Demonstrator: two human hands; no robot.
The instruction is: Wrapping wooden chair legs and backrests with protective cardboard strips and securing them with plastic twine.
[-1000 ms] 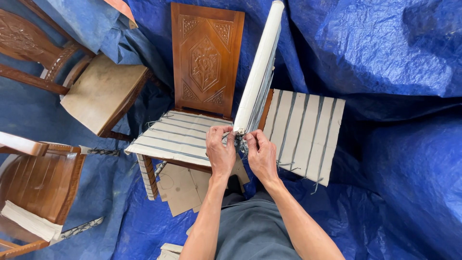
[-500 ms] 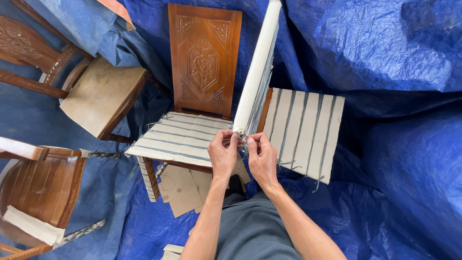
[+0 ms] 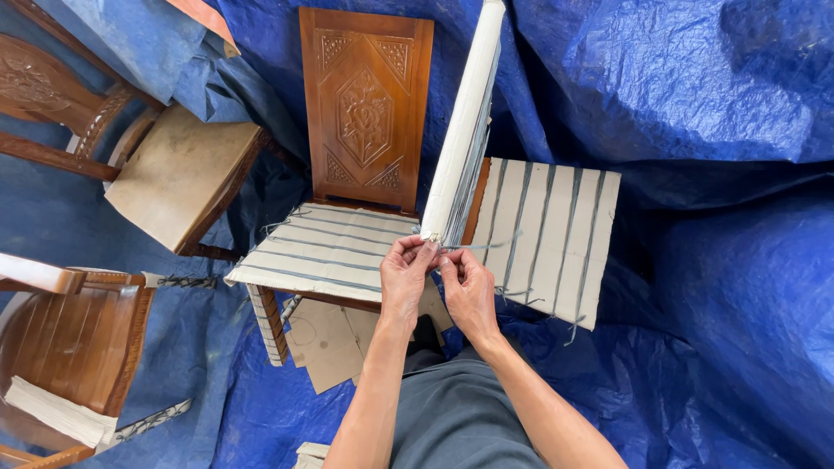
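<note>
Two hands meet at the lower end of a tall cardboard-wrapped bundle that stands tilted between two wrapped chair seats, its foot at about the near edge of the carved chair's seat. The left hand has its fingers pinched narrow on a grey strap where it leaves the bundle's foot, and the right hand pinches the same strap just beside it, thumb and forefinger closed; a loose end trails to the right over the neighbouring panel. To do this well, I judge both pinches should stay close to the bundle's corner, with the strap kept flat and taut so it does not slip or cut into the cardboard edge, and the bundle should be steadied so it does not tip. Around it, a carved wooden chair has its seat covered in cardboard bound with grey straps, and a second strapped cardboard panel lies to the right. Flat cardboard offcuts rest on the ground below the seat. Another chair with a bare pale seat stands at upper left, and a dark wooden chair at lower left. Blue tarpaulin covers the ground and rises crumpled all round.
</note>
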